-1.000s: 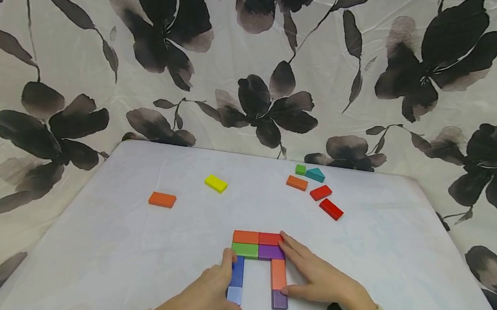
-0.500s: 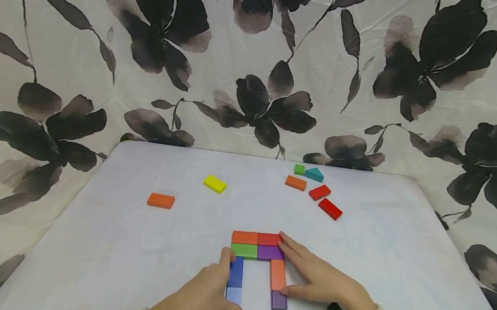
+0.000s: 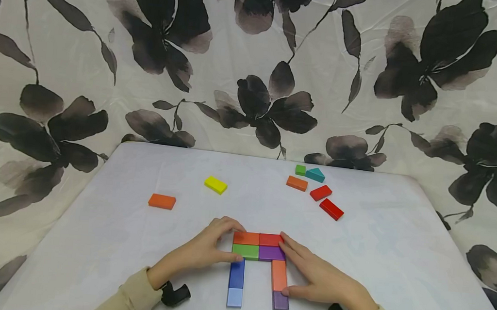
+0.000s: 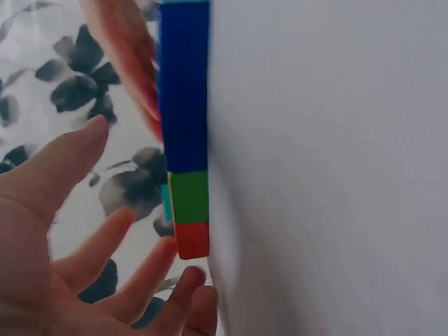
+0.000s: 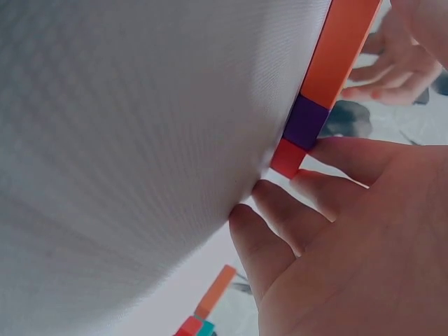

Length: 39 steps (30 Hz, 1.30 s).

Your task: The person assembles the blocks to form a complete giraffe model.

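While left grip and right grip flank the blocks' outer edges, both spread, clasping nothing.

The head view looks forward and down from above the near side of the table, far enough off to take in the left hand at 7 o'clock, the right hand at 5, the joined blocks at 6 and the flowered cloth at 12. The left wrist view sits close, turned sideways, skimming the table at 3 o'clock past the blocks' left flank. The right wrist view, also close and tilted, has the table toward 10 o'clock; both wrist views share the cloth and both hands.
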Tool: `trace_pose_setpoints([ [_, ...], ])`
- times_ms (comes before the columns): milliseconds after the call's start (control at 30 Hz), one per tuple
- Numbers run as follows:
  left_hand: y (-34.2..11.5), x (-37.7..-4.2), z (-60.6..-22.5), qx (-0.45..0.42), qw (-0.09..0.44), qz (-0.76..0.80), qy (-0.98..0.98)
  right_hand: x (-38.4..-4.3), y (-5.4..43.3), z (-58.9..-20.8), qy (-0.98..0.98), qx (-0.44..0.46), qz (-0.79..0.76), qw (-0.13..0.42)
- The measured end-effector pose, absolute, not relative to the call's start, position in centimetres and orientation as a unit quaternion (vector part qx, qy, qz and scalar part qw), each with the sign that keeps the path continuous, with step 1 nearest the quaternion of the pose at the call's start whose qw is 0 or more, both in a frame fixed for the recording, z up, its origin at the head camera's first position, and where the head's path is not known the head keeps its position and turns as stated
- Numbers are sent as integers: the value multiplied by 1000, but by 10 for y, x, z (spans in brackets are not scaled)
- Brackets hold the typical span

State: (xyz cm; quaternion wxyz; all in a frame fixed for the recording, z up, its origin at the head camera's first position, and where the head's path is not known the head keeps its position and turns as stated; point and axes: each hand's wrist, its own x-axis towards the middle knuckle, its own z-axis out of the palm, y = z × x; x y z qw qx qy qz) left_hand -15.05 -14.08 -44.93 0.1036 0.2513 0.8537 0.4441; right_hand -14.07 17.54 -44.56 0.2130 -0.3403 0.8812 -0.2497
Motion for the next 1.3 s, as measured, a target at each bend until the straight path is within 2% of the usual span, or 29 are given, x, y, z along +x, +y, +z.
trace_pose_setpoints([
  [133, -142, -161, -464, 261, 114, 469, 836, -141, 176, -445, 882, -336, -252, 215],
  [400, -146, -166, -484, 284, 63, 468, 834, -141, 176, -445, 883, -333, -251, 217],
  [1033, -148, -170, -492, 318, 18, 463, 827, -149, 183, -439, 876, -330, -288, 203],
  [1133, -149, -169, -492, 315, 22, 464, 828, -162, 190, -428, 880, -319, -309, 170],
  [1300, -149, -167, -491, 309, 29, 464, 830, -194, 213, -407, 896, -278, -337, 75],
])
